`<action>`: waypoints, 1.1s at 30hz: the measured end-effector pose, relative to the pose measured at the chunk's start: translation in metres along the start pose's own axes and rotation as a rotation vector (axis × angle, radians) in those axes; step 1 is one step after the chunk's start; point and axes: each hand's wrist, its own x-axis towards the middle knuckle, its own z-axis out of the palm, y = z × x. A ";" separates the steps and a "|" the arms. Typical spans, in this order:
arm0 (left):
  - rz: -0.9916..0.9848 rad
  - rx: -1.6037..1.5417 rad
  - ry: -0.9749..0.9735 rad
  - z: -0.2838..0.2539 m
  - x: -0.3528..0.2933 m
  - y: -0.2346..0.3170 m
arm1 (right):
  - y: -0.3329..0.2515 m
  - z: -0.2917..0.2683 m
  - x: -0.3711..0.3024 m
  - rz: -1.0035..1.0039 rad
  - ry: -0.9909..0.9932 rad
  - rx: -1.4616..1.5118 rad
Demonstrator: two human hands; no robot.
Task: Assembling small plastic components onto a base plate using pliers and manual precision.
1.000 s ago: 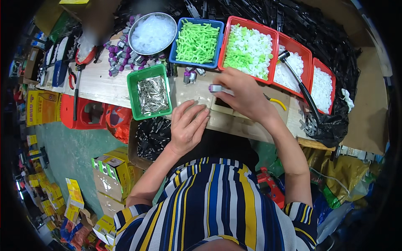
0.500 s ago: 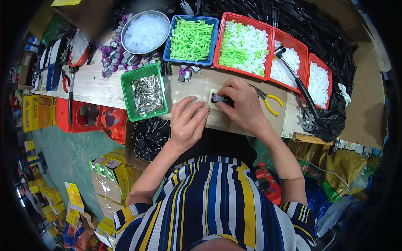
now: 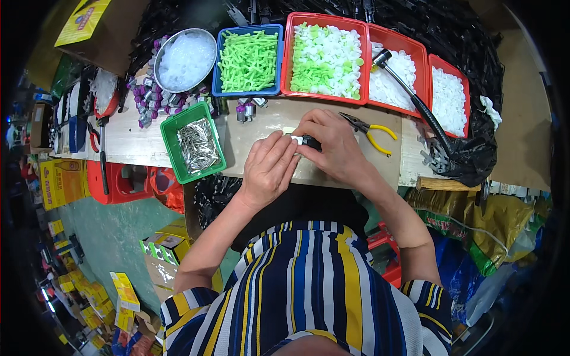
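Note:
My right hand (image 3: 333, 144) pinches a small black part (image 3: 312, 142) between thumb and fingers, low over the workbench. At the part's left end sits a small white piece (image 3: 297, 140). My left hand (image 3: 268, 167) has its fingers pressed together, the tips at that white piece; how they grip it is partly hidden. Behind the fingertips a cream-coloured block (image 3: 289, 130) shows on the bench, mostly covered by my hands. Pliers with yellow handles (image 3: 375, 138) lie just right of my right hand. A green bin of metal pins (image 3: 199, 145) stands left of my left hand.
Beyond my hands stand a metal bowl (image 3: 189, 60) of clear pieces, a blue bin (image 3: 221, 92) of green sticks and red bins (image 3: 323, 99) of green and white pieces. A black-handled hammer (image 3: 415, 101) lies across the red bins. Purple-and-metal parts (image 3: 245, 111) lie nearby.
The part in my right hand has come off the cream block and now shows black with a white end. My left fingertips have closed in against it. The whole view has shifted slightly.

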 end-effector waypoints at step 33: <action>-0.561 0.256 -0.187 -0.104 -0.007 -0.070 | 0.041 -0.055 0.076 0.354 -0.083 0.387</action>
